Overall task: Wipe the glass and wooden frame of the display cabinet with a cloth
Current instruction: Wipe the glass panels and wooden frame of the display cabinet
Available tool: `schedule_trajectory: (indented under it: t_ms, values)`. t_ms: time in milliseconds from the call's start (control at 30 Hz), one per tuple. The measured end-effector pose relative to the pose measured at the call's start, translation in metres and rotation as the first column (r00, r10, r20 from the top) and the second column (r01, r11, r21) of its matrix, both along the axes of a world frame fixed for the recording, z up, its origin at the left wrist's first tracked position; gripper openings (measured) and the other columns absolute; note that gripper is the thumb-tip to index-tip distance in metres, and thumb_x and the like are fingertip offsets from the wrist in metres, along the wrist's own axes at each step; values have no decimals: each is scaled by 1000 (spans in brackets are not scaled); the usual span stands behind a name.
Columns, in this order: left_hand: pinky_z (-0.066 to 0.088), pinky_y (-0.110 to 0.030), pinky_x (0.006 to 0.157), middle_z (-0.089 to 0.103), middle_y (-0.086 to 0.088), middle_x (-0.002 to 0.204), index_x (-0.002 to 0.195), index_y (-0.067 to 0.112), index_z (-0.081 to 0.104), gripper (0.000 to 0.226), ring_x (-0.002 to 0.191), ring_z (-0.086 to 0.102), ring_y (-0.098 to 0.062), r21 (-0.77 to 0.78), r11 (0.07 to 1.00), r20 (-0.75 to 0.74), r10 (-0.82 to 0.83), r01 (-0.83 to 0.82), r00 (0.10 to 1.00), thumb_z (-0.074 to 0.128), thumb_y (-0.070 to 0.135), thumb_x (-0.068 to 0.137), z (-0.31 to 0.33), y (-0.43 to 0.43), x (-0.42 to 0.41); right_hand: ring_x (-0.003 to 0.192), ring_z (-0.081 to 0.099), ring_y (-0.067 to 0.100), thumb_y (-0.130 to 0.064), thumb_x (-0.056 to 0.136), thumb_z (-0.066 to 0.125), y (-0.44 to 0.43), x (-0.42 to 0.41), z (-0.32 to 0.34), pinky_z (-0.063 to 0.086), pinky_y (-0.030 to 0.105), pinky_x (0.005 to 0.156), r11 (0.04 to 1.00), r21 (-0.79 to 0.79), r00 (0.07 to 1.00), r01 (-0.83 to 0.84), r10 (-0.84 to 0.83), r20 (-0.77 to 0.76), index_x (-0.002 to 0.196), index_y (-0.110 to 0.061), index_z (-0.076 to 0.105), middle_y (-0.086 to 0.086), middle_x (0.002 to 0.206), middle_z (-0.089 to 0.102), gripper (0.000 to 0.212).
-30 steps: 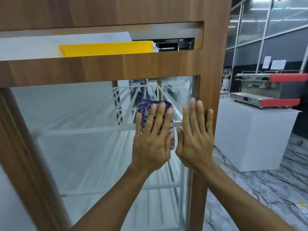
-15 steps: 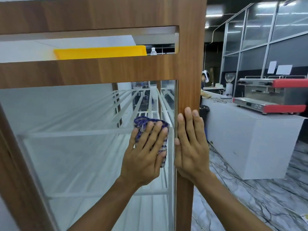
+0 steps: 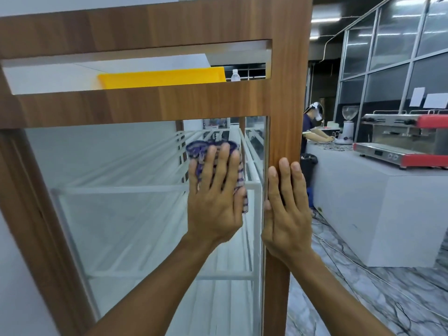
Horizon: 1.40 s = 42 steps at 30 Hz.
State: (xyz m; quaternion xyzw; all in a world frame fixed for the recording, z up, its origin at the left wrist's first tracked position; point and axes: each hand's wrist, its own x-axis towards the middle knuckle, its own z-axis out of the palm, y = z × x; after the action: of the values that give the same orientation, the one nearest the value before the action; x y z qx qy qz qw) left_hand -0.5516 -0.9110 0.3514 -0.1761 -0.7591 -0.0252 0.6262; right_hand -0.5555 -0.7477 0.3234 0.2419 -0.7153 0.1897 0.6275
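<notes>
Where the glass [image 3: 116, 214] of the display cabinet [image 3: 157, 27] meets the wooden frame [image 3: 145, 110], we record the following.

Left hand [image 3: 215, 197]: fingers straight and slightly spread, palm flat on the cloth [image 3: 196, 151], pressing it against the pane near the upper right corner.

Cloth: blue-and-white patterned, bunched, showing above the fingertips and along the thumb side of the hand; it lies on the glass, just beside the right post [image 3: 286, 93].

Right hand [image 3: 287, 214]: fingers straight and held together, palm flat on the right post, holding nothing; the thumb sits at the seam between post and glass.

Behind the pane: white wire shelves [image 3: 135, 190].

In the slot above the crossrail: a yellow board [image 3: 162, 78] and the top of a clear bottle [image 3: 235, 75].

To the right, well apart from the cabinet: a white counter [image 3: 388, 214] carrying a red-and-steel espresso machine [image 3: 407, 141] and a grinder [image 3: 348, 127]; a person [image 3: 311, 134] bends over the counter's far end.

Underfoot: a grey marbled floor [image 3: 363, 299].
</notes>
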Motion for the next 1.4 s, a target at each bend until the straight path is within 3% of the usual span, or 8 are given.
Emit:
schedule_trajectory:
  t_ms: [133, 333, 467, 733, 900, 1033, 1200, 1400]
  values:
    - [8, -55, 129, 19, -12, 169, 161, 7, 24, 59, 159, 12, -29, -66, 996, 20, -56, 57, 998, 35, 28, 107, 18, 35, -2, 156, 11, 32, -11, 103, 35, 0, 2, 0, 25, 64, 120, 1000, -12, 1000, -8, 8, 4, 152, 4, 30, 18, 163, 23, 52]
    - [5, -51, 129, 16, -9, 170, 162, 11, 20, 59, 160, 9, -25, -254, 967, 7, -32, 33, 999, 33, 34, 109, -27, -13, -2, 157, 6, 30, -18, 104, 28, -37, 13, -2, 8, 59, 126, 978, -77, 981, 192, -191, 31, 154, 5, 27, 21, 164, 19, 55]
    - [9, -52, 129, 21, -10, 168, 161, 11, 22, 60, 160, 9, -25, -142, 990, 8, -23, 24, 1000, 36, 34, 108, -33, -56, 0, 157, 2, 28, -17, 102, 31, -85, 14, -5, 2, 51, 128, 983, 8, 981, 183, -183, 59, 155, 2, 27, 20, 164, 21, 56]
    - [13, -54, 128, 23, -11, 167, 161, 12, 22, 64, 159, 13, -28, -56, 998, 14, 16, -15, 1000, 41, 34, 103, -42, -170, 10, 157, 6, 31, -23, 107, 21, -195, 12, -7, 4, 55, 127, 990, 102, 991, 92, -101, 88, 155, 2, 30, 19, 166, 17, 54]
    - [11, -54, 127, 25, -12, 166, 161, 12, 19, 61, 159, 13, -29, 28, 997, 27, 78, -78, 997, 30, 39, 108, -45, -245, 16, 157, 3, 29, -29, 110, 14, -272, 18, -6, 1, 55, 127, 990, 137, 996, 44, -55, 77, 154, -1, 34, 20, 165, 19, 56]
    - [10, -53, 128, 23, -12, 167, 160, 11, 18, 60, 160, 10, -27, 88, 988, 31, 122, -124, 992, 25, 41, 109, -47, -283, 20, 155, 13, 32, -34, 110, 12, -316, 19, -5, -2, 57, 126, 985, 159, 994, 62, -76, 81, 157, -5, 28, 19, 165, 19, 57]
    - [10, -53, 128, 16, -12, 170, 163, 12, 10, 63, 160, 11, -30, 175, 973, 61, 145, -153, 988, 24, 41, 109, -62, -293, 19, 157, 9, 30, -31, 108, 20, -323, 16, -11, -1, 56, 126, 987, 145, 994, 74, -85, 67, 157, -9, 32, 19, 165, 20, 55]
    - [7, -57, 128, 12, -14, 170, 163, 7, 10, 70, 160, 6, -33, 289, 944, 71, 142, -157, 987, 37, 34, 104, -88, -256, 20, 157, 10, 31, -20, 103, 42, -253, 9, -37, 4, 57, 126, 963, 222, 987, 152, -161, 24, 158, -17, 31, 14, 167, 16, 56]
